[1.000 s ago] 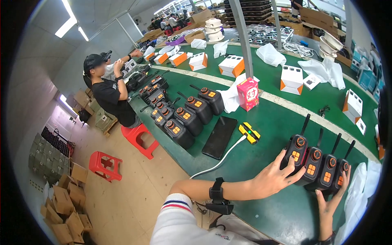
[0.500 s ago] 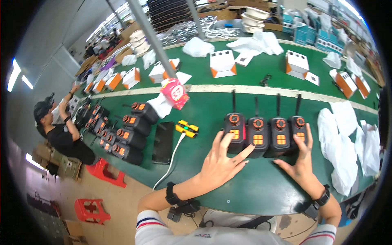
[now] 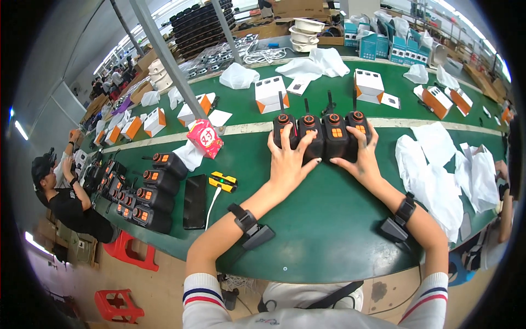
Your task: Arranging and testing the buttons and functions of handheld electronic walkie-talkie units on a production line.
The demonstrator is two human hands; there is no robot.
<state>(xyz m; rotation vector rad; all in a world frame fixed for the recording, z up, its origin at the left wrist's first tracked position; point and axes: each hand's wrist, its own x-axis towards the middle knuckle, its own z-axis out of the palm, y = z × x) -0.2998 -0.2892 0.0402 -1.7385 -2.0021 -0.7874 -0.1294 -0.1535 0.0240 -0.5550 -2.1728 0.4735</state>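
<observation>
A tight row of black box-shaped devices with upright antennas, orange-ringed knobs and orange button panels [image 3: 336, 143] stands near the white strip across the green table. My left hand [image 3: 286, 163] straddles the leftmost device, fingers spread over its front and sides, its thumb by the neighbouring one. On the other end, my right hand [image 3: 364, 162] clasps the rightmost device, fingers along its outer side and thumb low at the row's front. Between them the row is pressed together. The undersides of the devices cannot be seen.
More such devices [image 3: 156, 178] stand in a group at left, near a black flat slab [image 3: 194, 202], a yellow gadget [image 3: 223, 181] with white cable and a pink packet [image 3: 205, 139]. White bags [image 3: 433, 186] lie right. White-orange boxes [image 3: 270, 94] line the far side. A person [image 3: 68, 189] works at left.
Both hands have pushed the row of devices away from me, up to the white strip. My arms now reach farther out, and the view has turned somewhat to the right.
</observation>
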